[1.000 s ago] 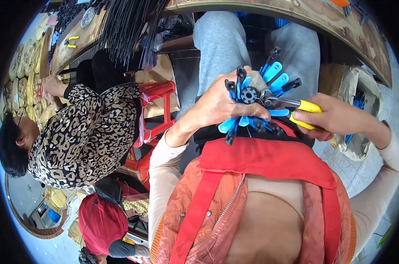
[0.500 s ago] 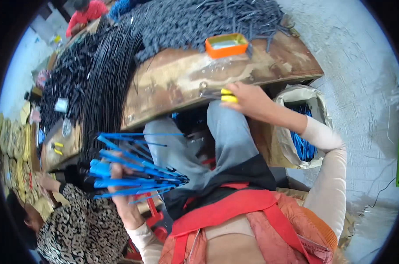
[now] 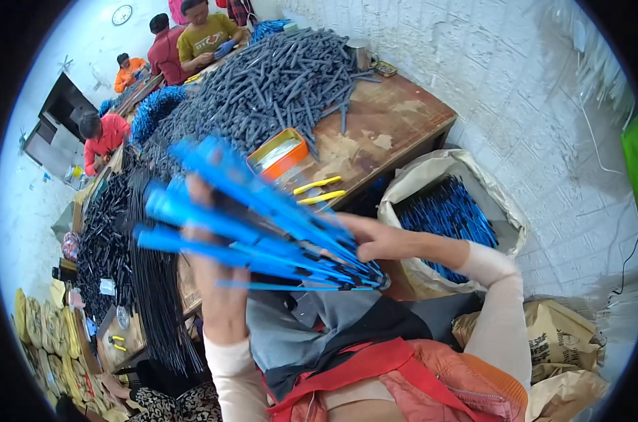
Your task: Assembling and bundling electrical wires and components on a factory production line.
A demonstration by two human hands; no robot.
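Observation:
A bundle of flat blue ribs (image 3: 284, 207) fans out in front of me from a small joint at its lower right end, like an umbrella frame. Around its spread side, behind the ribs, is my left hand (image 3: 210, 200), blurred but closed on it. My right hand (image 3: 372, 235) grips the narrow end, where black fittings show among the ribs; some of its fingers are hidden. Just beyond, yellow-handled pliers (image 3: 320, 190) lie on the wooden table near its edge.
An orange tin (image 3: 278, 151) stands beside a large heap of grey sticks (image 3: 270, 77). Long black wires (image 3: 154, 281) hang over the table edge at left. To the right, a pale sack (image 3: 505, 204) holds blue and black ribs. Several people work along the far tables.
My right hand has let go of the pliers and taken hold of the bundle's narrow end. The left hand has raised the bundle from over my lap. The view has tilted up.

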